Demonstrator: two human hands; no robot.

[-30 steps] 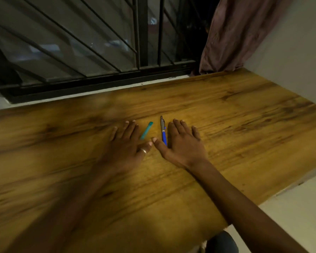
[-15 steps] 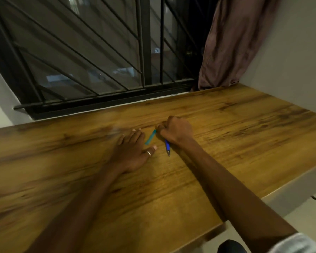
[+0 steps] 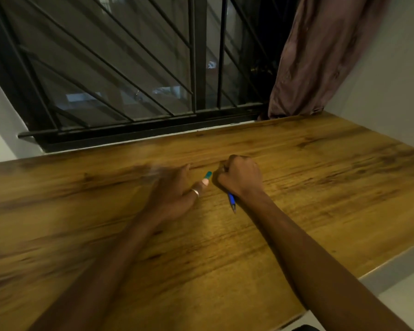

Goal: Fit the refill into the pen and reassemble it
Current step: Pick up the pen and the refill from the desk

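Note:
A blue pen lies under my right hand, which is closed in a fist around its upper part; only the blue lower end and tip stick out toward me. A short teal piece lies on the wooden table between my hands, its near end covered by my left thumb. My left hand rests flat on the table, fingers blurred, thumb with a ring touching the teal piece.
A barred window runs along the far edge of the table. A brown curtain hangs at the back right beside a white wall. The table's right edge drops off near my right elbow.
My right hand went from flat beside the pen to a fist closed over it. My left hand slid right until its thumb reached the teal piece. The camera tilted up.

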